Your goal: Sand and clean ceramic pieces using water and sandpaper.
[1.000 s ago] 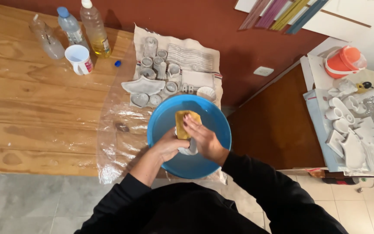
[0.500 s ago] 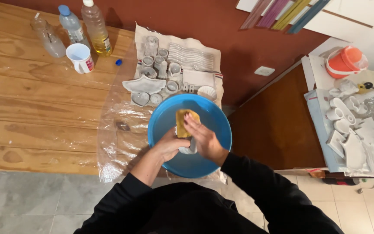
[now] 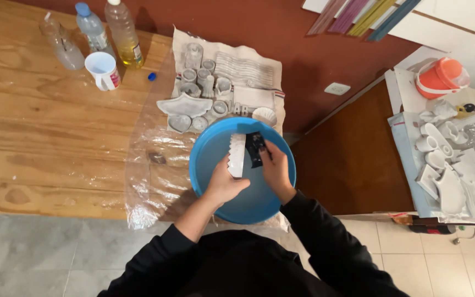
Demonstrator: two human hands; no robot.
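Over a round blue basin (image 3: 210,159) at the wooden table's right end, my left hand (image 3: 224,184) grips a white plaster piece (image 3: 237,155) with a zigzag left edge, held upright. My right hand (image 3: 275,168) presses a small dark pad (image 3: 255,148) against the piece's right side. Both black sleeves reach in from the bottom of the head view.
Behind the basin, several white plaster casts (image 3: 199,93) lie on newspaper (image 3: 248,69) and clear plastic sheet (image 3: 155,170). Three bottles (image 3: 122,33) and a white mug (image 3: 102,70) stand at the back left. A second table (image 3: 446,165) at right holds more casts and an orange bucket (image 3: 441,77).
The yellowish face I saw earlier has turned away; the piece now shows white with a zigzag edge, and my right hand has shifted to its right side with the dark pad.
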